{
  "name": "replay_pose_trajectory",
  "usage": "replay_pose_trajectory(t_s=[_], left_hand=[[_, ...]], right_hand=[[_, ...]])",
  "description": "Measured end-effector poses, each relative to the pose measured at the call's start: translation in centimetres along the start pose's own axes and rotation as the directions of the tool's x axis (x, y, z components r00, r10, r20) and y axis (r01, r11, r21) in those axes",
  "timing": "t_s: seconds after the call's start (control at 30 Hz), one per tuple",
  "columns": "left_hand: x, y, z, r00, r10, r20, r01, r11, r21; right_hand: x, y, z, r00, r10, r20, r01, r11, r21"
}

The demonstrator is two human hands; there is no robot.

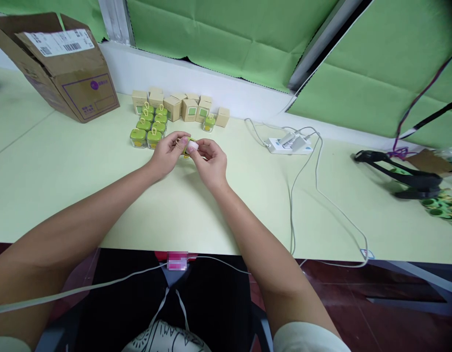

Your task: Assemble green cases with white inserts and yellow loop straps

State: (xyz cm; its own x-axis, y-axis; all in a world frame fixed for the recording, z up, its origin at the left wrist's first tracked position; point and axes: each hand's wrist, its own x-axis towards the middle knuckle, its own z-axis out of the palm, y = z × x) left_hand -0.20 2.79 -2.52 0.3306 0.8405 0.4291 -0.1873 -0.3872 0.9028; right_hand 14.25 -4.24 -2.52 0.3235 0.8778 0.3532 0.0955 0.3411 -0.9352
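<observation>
Both of my hands meet over the table, fingers closed around small parts. My left hand grips a green lid, mostly covered by the fingers. A small white piece lies against the lid, pinched by the thumb and fingers of my right hand. Just beyond my left hand stand several small clear jars with green lids and loops, grouped in two columns. One more green-lidded jar stands apart, past my right hand.
Several small tan cartons line the wall side of the table. A large open cardboard box stands at the far left. To the right are a white power strip with cables, a black stand and green items.
</observation>
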Motion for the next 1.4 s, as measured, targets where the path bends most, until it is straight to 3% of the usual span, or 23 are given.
replay_pose_trajectory(t_s=[0.13, 0.37, 0.8, 1.13, 1.4], left_hand=[[0.23, -0.28, -0.18, 0.999, 0.051, 0.0, -0.051, 0.998, 0.021], [0.28, -0.16, 0.07, 1.0, 0.02, -0.019, -0.022, 0.998, -0.066], [0.22, -0.05, -0.01, 0.998, 0.067, -0.018, -0.068, 0.998, -0.019], [0.02, 0.12, 0.43, 0.998, -0.019, -0.052, 0.013, 0.993, -0.118], [-0.15, 0.23, 0.3, 0.999, -0.012, -0.043, 0.007, 0.994, -0.11]], right_hand=[[0.08, -0.02, -0.09, 0.999, -0.042, 0.006, 0.042, 0.999, 0.011], [0.08, 0.25, -0.07, 0.998, -0.063, -0.022, 0.064, 0.997, 0.042], [0.09, 0.9, -0.16, 0.997, -0.072, -0.042, 0.072, 0.997, -0.01], [-0.27, 0.26, 0.15, 0.996, -0.083, -0.036, 0.082, 0.996, -0.028], [-0.27, 0.63, 0.16, 0.988, -0.146, -0.039, 0.144, 0.989, -0.044]])
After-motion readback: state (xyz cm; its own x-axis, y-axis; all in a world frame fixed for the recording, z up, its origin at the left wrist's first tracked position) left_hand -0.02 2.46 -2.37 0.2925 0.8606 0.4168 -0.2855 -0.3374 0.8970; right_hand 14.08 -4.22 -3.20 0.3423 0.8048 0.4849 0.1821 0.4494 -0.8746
